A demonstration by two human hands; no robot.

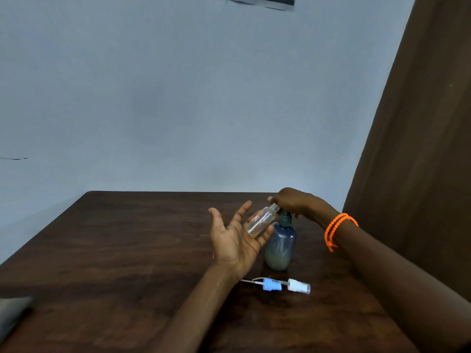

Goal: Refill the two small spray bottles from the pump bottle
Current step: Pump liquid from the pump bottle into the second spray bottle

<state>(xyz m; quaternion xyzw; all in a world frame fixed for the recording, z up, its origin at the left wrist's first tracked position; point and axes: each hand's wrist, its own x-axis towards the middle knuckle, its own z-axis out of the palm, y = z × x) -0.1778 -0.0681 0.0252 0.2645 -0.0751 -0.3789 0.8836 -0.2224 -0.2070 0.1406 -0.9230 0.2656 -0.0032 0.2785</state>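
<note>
A small clear spray bottle (260,221) without its top lies tilted across the straight fingers of my left hand (237,240), which is held palm up. Its open neck points up and right, against the pump head. The blue translucent pump bottle (280,247) stands upright on the dark wooden table (127,250), with a little yellowish liquid at its bottom. My right hand (298,203), with an orange band on the wrist, lies over the pump head, fingers curled down around it; the nozzle is hidden.
Two removed spray tops with dip tubes lie on the table in front of the pump bottle, one blue (272,286) and one white (298,286). A brown curtain (420,149) hangs at the right. A grey object (12,314) sits at the table's near left edge.
</note>
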